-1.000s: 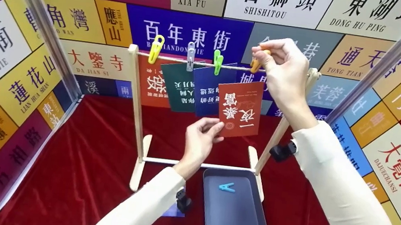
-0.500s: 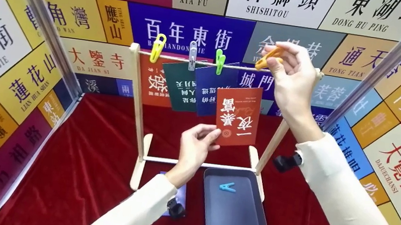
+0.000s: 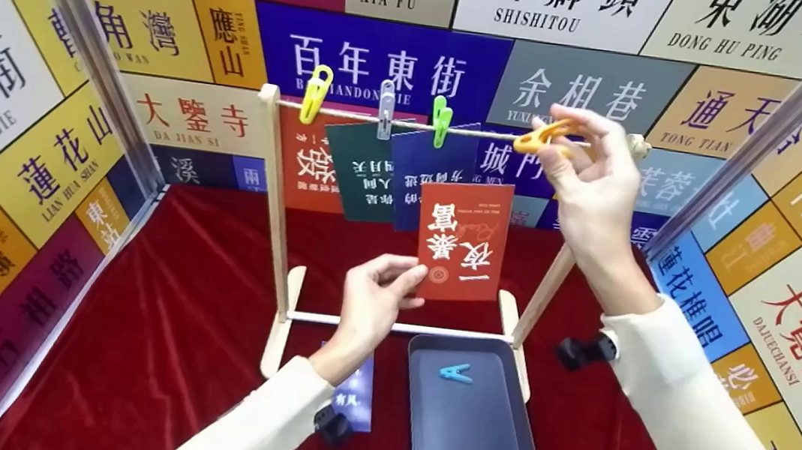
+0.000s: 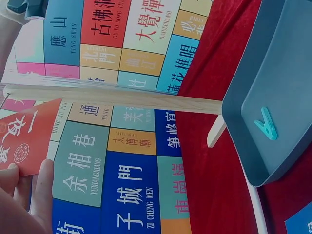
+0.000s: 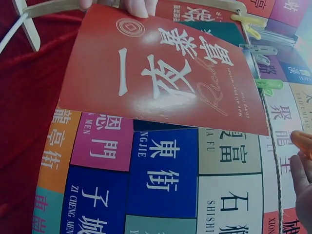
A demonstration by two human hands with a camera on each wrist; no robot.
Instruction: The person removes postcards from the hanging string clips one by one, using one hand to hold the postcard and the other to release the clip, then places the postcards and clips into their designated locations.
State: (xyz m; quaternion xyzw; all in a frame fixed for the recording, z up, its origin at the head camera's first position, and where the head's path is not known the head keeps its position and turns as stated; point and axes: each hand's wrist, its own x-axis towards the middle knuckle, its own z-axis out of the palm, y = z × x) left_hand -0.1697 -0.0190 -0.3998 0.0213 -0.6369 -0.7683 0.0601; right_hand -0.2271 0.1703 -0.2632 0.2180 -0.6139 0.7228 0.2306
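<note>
Left sleeve, right sleeve: long, plain, cream-white, close-fitting, softly creased, both ending at wrist. Small black boxy camera by left cuff; matching black camera by right cuff. Left hand, right hand bare.

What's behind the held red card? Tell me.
In the head view, a blue card hangs partly behind the held red card. Its upper and left parts show; its lower right is covered, hiding any print there.

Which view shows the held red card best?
Right wrist: the red card is largest and most legible there, left hand over one edge. Head shows it smaller, less legible. Left wrist shows only part, cut by the frame's left edge.
</note>
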